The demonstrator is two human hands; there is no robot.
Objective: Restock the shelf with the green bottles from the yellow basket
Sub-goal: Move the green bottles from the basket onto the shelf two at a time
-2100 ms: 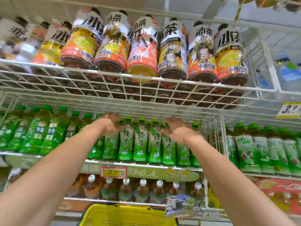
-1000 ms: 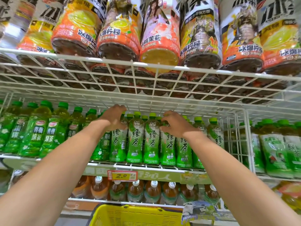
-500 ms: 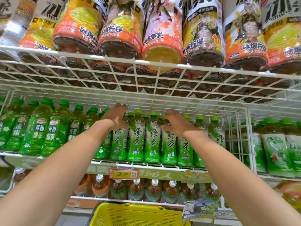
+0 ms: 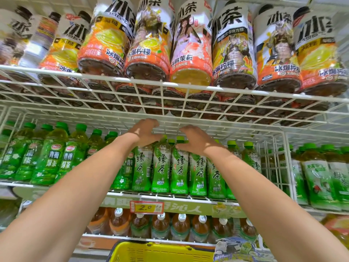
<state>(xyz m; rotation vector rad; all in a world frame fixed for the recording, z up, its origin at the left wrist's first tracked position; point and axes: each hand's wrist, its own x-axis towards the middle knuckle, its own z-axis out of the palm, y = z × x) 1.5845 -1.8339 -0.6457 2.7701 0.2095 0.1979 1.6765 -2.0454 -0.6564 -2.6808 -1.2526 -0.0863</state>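
A row of green tea bottles (image 4: 160, 167) stands upright at the front of the middle wire shelf (image 4: 170, 195). My left hand (image 4: 144, 132) reaches up to the bottle tops, its fingers curled over the hidden cap of one bottle (image 4: 142, 167). Just to the right, my right hand (image 4: 197, 140) has fingers and thumb curved around the green cap of another bottle (image 4: 180, 167). The rim of the yellow basket (image 4: 160, 251) shows at the bottom centre, below the shelves; its contents are out of sight.
Large orange-labelled tea bottles (image 4: 188, 53) fill the wire shelf overhead, close above my hands. More green bottles (image 4: 47, 154) stand to the left, and others (image 4: 317, 171) behind a wire divider on the right. Brown tea bottles (image 4: 160, 224) line the shelf below, under a yellow price tag (image 4: 146, 207).
Both hands have drawn closer together over the bottle tops. Their fingers are more curled than before. The view has tilted slightly upward.
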